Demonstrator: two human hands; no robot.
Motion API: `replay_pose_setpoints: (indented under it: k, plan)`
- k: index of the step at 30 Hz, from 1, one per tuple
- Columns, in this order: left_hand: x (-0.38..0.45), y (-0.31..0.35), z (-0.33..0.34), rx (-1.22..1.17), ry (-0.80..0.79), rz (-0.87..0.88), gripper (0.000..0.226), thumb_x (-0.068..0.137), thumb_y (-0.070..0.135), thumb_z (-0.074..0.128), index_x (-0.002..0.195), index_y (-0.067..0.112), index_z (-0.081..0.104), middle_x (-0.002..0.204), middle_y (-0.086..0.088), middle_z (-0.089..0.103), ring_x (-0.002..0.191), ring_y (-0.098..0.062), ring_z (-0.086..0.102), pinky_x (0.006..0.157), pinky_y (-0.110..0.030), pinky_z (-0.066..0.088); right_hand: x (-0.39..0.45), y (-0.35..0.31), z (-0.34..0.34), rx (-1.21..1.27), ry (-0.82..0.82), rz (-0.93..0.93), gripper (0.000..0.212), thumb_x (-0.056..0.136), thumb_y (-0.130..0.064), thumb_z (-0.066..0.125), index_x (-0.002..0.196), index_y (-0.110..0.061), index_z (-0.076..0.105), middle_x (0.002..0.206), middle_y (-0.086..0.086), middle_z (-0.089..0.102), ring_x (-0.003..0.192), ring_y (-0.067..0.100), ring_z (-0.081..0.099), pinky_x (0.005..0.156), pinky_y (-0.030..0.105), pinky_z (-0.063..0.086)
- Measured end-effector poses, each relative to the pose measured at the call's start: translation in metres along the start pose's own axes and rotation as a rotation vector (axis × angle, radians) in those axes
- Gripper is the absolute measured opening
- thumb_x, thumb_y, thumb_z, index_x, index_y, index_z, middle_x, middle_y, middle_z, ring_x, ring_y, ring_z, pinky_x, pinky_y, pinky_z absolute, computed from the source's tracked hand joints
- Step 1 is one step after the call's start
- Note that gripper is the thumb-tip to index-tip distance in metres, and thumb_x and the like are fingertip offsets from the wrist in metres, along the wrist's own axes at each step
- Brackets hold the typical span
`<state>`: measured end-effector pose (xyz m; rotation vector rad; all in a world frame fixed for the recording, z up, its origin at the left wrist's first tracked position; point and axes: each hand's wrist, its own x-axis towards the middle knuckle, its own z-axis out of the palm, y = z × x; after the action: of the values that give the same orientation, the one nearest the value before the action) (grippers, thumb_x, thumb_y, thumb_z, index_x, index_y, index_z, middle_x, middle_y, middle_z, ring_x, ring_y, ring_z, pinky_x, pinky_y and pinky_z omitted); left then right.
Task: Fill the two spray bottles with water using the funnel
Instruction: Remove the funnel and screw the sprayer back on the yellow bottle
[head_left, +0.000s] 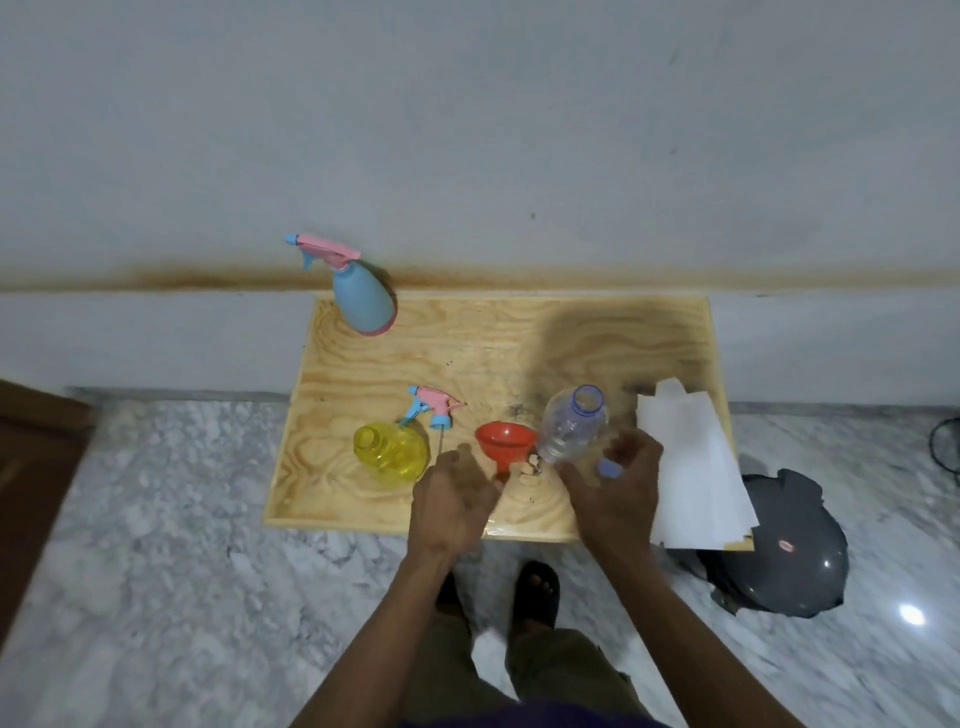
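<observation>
A yellow spray bottle (389, 451) stands open on the wooden board (467, 353), with its pink-and-blue spray head (434, 406) lying just behind it. To its right sits a red funnel (506, 440). A blue spray bottle (361, 299) with its head screwed on stands at the board's far left corner. A clear water bottle (571, 423) with a purple neck is uncapped, its base behind my right hand (618, 488). That hand holds the purple cap (609, 469) in curled fingers. My left hand (452, 501) hovers with relaxed fingers by the funnel's stem.
White paper sheets (696, 467) lie on the board's right side, overhanging its front edge. A dark grey round lid (784, 551) lies on the marble floor to the right. Small bits (530, 470) lie by the funnel. A wall rises behind the board.
</observation>
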<state>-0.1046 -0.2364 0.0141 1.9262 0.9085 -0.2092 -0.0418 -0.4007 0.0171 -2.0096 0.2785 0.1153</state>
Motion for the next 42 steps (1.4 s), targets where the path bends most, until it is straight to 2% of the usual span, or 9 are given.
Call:
replay_pose_setpoints:
  k: [3, 10, 13, 16, 21, 25, 28, 37, 42]
  plan:
    - [-0.022, -0.040, -0.023, 0.052, 0.069, -0.067, 0.027, 0.085, 0.042, 0.076, 0.089, 0.022, 0.058, 0.076, 0.015, 0.063, 0.078, -0.012, 0.063, 0.073, -0.018, 0.044, -0.032, -0.001, 0.002, -0.020, 0.029, 0.142, 0.044, 0.076, -0.008, 0.082, 0.100, -0.017, 0.047, 0.092, 0.005, 0.057, 0.080, 0.022, 0.058, 0.079, 0.043, 0.053]
    - [-0.007, -0.091, -0.075, -0.049, 0.288, -0.068, 0.067, 0.076, 0.040, 0.085, 0.129, 0.014, 0.053, 0.116, -0.004, 0.066, 0.105, -0.022, 0.065, 0.083, -0.035, 0.053, -0.050, -0.026, 0.086, -0.129, -0.233, -0.001, 0.011, 0.088, -0.012, 0.071, 0.098, -0.014, 0.069, 0.082, -0.003, 0.069, 0.074, 0.011, 0.062, 0.072, 0.021, 0.040]
    - [0.013, -0.084, -0.086, -0.081, 0.266, 0.044, 0.098, 0.070, 0.043, 0.089, 0.149, 0.016, 0.039, 0.141, -0.005, 0.052, 0.126, -0.021, 0.054, 0.099, -0.044, 0.051, -0.033, -0.050, 0.129, -0.286, -0.303, -0.111, 0.017, 0.093, -0.013, 0.064, 0.107, -0.008, 0.069, 0.094, 0.008, 0.073, 0.087, 0.027, 0.066, 0.074, 0.028, 0.041]
    - [0.031, -0.077, -0.091, -0.099, 0.237, 0.153, 0.099, 0.066, 0.042, 0.092, 0.148, 0.023, 0.040, 0.147, -0.001, 0.049, 0.134, -0.017, 0.047, 0.107, -0.040, 0.044, -0.010, -0.064, 0.164, -0.507, -0.375, -0.269, 0.018, 0.091, -0.007, 0.062, 0.106, 0.003, 0.065, 0.102, 0.024, 0.069, 0.092, 0.041, 0.066, 0.074, 0.039, 0.047]
    - [0.051, -0.089, -0.094, -0.166, 0.174, 0.245, 0.079, 0.072, 0.031, 0.091, 0.140, 0.026, 0.052, 0.138, 0.009, 0.060, 0.128, -0.009, 0.055, 0.105, -0.038, 0.049, 0.013, -0.075, 0.193, -0.741, -0.510, -0.045, 0.038, 0.095, -0.027, 0.060, 0.122, -0.002, 0.049, 0.121, 0.023, 0.058, 0.111, 0.039, 0.057, 0.087, 0.038, 0.045]
    - [0.056, -0.086, -0.100, -0.160, 0.118, 0.223, 0.069, 0.075, 0.033, 0.088, 0.132, 0.039, 0.050, 0.124, 0.024, 0.060, 0.110, 0.009, 0.055, 0.091, -0.012, 0.044, 0.016, -0.073, 0.205, -0.755, -0.485, 0.032, 0.038, 0.093, -0.023, 0.062, 0.121, -0.001, 0.049, 0.123, 0.023, 0.056, 0.111, 0.040, 0.058, 0.088, 0.040, 0.047]
    - [0.063, -0.089, -0.101, -0.123, 0.078, 0.217, 0.082, 0.074, 0.043, 0.087, 0.144, 0.030, 0.045, 0.141, 0.010, 0.057, 0.127, -0.009, 0.053, 0.101, -0.026, 0.044, 0.017, -0.073, 0.212, -0.778, -0.462, 0.083, 0.035, 0.095, -0.019, 0.057, 0.123, -0.002, 0.047, 0.124, 0.022, 0.056, 0.111, 0.039, 0.059, 0.088, 0.039, 0.047]
    - [0.057, -0.092, -0.130, -0.240, 0.111, 0.289, 0.076, 0.074, 0.054, 0.081, 0.138, 0.026, 0.052, 0.131, 0.008, 0.063, 0.122, -0.011, 0.059, 0.101, -0.043, 0.052, 0.019, -0.097, 0.206, -0.376, -0.274, 0.165, 0.045, 0.082, -0.027, 0.073, 0.118, -0.008, 0.053, 0.116, 0.015, 0.062, 0.110, 0.034, 0.058, 0.084, 0.034, 0.046]
    - [0.036, -0.073, -0.152, -0.372, 0.233, 0.316, 0.065, 0.074, 0.046, 0.083, 0.131, 0.034, 0.054, 0.126, 0.009, 0.059, 0.120, -0.015, 0.059, 0.097, -0.043, 0.055, 0.013, -0.150, 0.173, 0.042, -0.105, 0.117, 0.049, 0.071, -0.030, 0.085, 0.110, -0.021, 0.056, 0.093, 0.001, 0.071, 0.087, 0.021, 0.070, 0.081, 0.041, 0.057]
